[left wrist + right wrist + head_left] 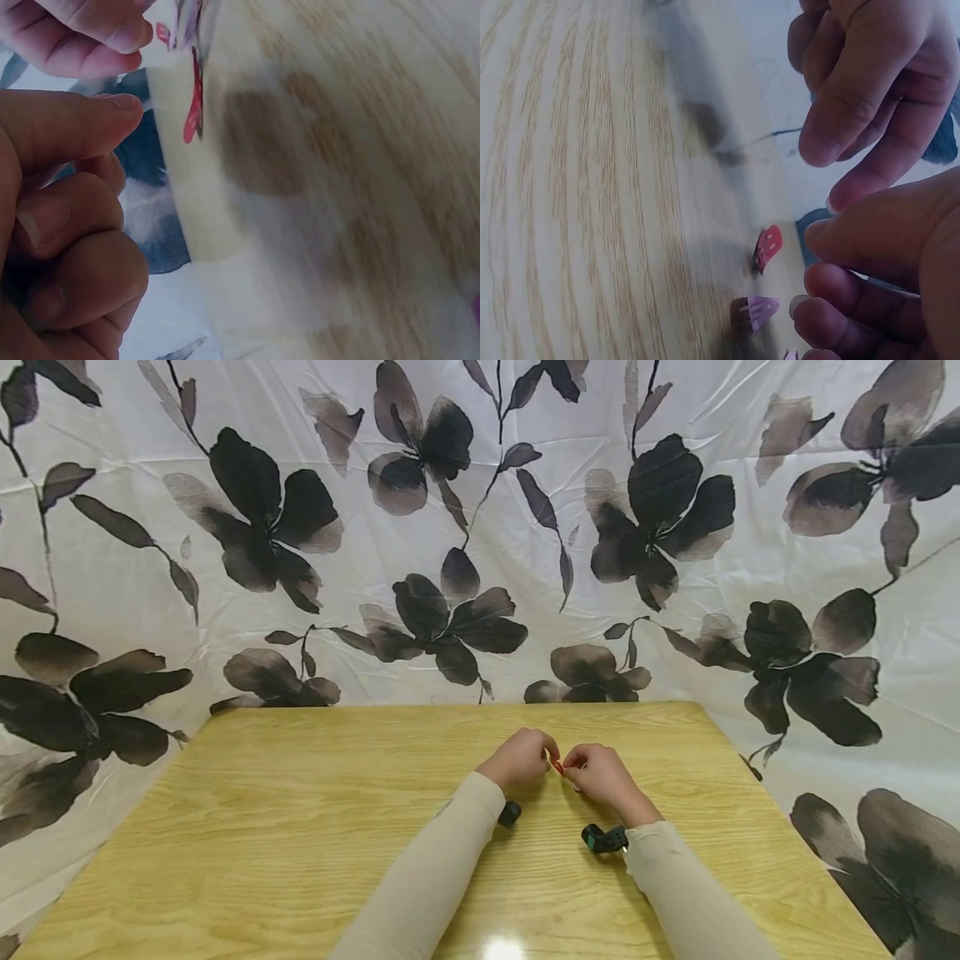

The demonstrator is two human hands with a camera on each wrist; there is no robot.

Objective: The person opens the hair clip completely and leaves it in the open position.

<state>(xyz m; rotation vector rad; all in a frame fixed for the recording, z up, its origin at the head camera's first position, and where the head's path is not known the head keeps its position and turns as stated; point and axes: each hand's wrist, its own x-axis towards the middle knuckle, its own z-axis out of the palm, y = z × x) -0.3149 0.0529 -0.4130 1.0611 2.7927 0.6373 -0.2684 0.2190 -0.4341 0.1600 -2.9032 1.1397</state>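
Person's left hand [522, 758] and right hand [602, 772] close together above wooden table [285, 835] — fingers of both loosely bent, released as far as I see. Small red clip [769, 244] on tabletop near fingertips, purple clip [763, 312] just beside it. Floral cloth [480, 560] hangs behind — dark blooms on white.

Glossy wood-grain table [285, 827], creased cloth [480, 552].
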